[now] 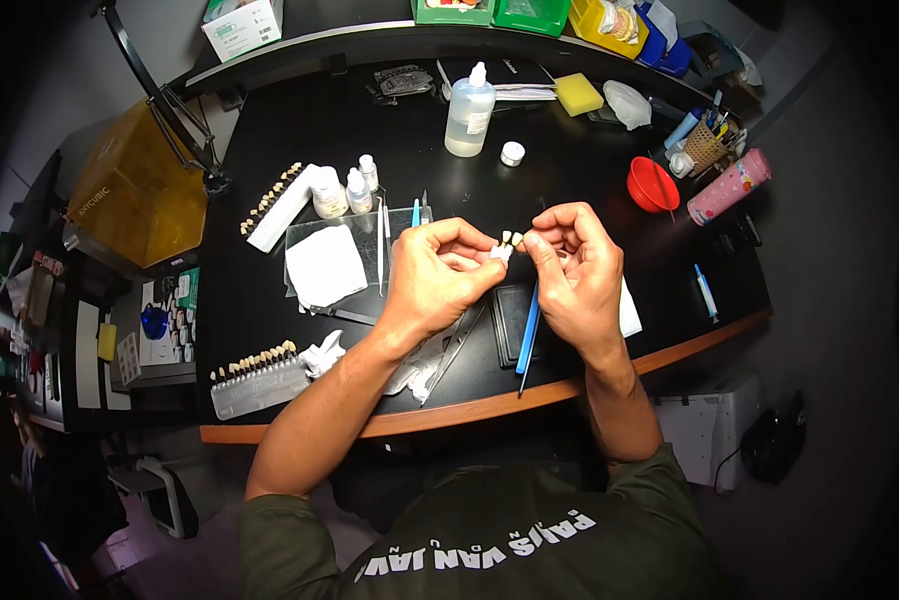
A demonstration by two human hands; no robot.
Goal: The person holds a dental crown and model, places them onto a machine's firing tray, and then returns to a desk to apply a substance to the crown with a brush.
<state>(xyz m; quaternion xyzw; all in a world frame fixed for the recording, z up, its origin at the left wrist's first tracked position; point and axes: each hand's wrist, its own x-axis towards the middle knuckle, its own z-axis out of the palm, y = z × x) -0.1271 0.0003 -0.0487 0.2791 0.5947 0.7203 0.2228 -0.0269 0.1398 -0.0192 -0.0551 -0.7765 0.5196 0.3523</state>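
Black desk (610,190) in the head view: the left hand (435,280) is pinching a small white wad (500,253), and the right hand (575,265) is closing its fingertips on tiny pale teeth (511,238), held above the desk's middle. Work is looking midway, judging by the bottles (345,190) and tooth strips (260,375) lying out, with a blue tool (528,335) lying unused beneath the hands.

On the desk (270,130), a bottle (469,110) stands behind the hands; tooth guides (258,378) lie left, a bowl (653,184) right.
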